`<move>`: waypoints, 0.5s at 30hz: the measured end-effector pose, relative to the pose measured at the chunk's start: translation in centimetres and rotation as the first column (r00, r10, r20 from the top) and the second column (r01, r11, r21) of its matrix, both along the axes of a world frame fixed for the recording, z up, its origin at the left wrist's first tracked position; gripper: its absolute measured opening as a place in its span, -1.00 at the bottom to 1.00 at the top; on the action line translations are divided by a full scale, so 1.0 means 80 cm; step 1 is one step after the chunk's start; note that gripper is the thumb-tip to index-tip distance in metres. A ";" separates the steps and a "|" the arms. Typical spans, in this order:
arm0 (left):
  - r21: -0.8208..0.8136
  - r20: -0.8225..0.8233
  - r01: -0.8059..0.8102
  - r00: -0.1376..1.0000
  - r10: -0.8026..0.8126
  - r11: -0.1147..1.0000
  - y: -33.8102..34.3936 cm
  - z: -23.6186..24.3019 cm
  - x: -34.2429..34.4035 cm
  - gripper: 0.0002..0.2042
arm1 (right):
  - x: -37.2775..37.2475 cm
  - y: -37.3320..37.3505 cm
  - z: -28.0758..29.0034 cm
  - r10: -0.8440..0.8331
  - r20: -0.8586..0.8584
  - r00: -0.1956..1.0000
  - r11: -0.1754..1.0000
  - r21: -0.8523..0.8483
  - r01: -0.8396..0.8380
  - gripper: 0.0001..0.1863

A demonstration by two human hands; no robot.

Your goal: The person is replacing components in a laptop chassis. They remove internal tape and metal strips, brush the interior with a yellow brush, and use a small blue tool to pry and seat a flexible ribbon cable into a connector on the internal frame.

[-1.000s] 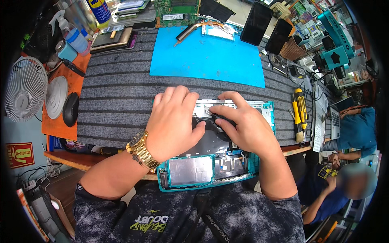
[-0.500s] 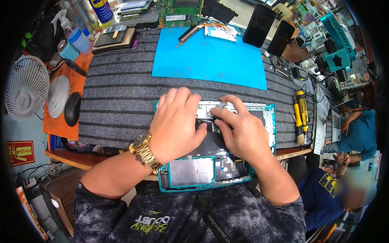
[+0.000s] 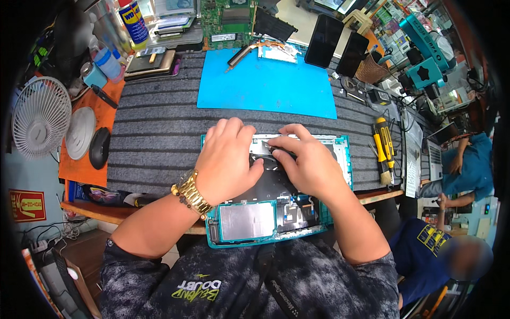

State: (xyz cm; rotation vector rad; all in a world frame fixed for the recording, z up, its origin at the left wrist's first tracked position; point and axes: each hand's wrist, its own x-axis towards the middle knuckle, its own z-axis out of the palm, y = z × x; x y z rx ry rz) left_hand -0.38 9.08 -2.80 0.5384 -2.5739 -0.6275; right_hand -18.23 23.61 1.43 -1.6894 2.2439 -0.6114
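Note:
A teal-framed laptop chassis (image 3: 264, 190), its inside exposed, lies at the near edge of the table and overhangs toward me. My left hand (image 3: 226, 162) is spread over its far left part, fingers stretched past the far edge and thumb apart. From the right, my right hand (image 3: 313, 165) pinches a thin black cable-like piece (image 3: 261, 157) between thumb and forefinger near the far edge. Its fingers partly hide that piece. A silvery rectangular panel (image 3: 247, 221) shows in the near left of the chassis.
Beyond the chassis lies a blue mat (image 3: 265, 85) with a copper heat pipe (image 3: 241, 56) on it. Yellow-and-black tools (image 3: 383, 143) and a brush sit at the right. A fan (image 3: 41, 114) and a black mouse (image 3: 99, 147) stand left. A person (image 3: 425, 250) is close at right.
The whole view has shifted slightly. My right thumb and fingers have moved a little along the black piece; my left hand stays over the chassis.

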 end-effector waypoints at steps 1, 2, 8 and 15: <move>0.005 -0.002 0.001 1.000 -0.001 1.000 -0.001 0.000 0.001 -0.46 | -0.004 -0.003 0.002 0.010 0.042 0.999 1.000 0.008 -0.010 -0.75; 0.018 0.007 -0.001 1.000 0.001 1.000 -0.002 0.000 0.002 -0.46 | -0.009 -0.006 0.003 0.016 0.086 0.996 1.000 0.017 -0.017 -0.75; 0.018 0.012 0.006 1.000 -0.006 1.000 -0.002 -0.002 0.006 -0.44 | -0.020 -0.009 0.017 0.083 0.069 0.994 0.996 0.012 -0.084 -0.75; 0.031 0.034 -0.009 0.999 0.008 0.999 -0.002 0.003 0.008 -0.41 | -0.007 0.001 0.033 0.087 0.030 0.996 0.996 0.019 -0.088 -0.76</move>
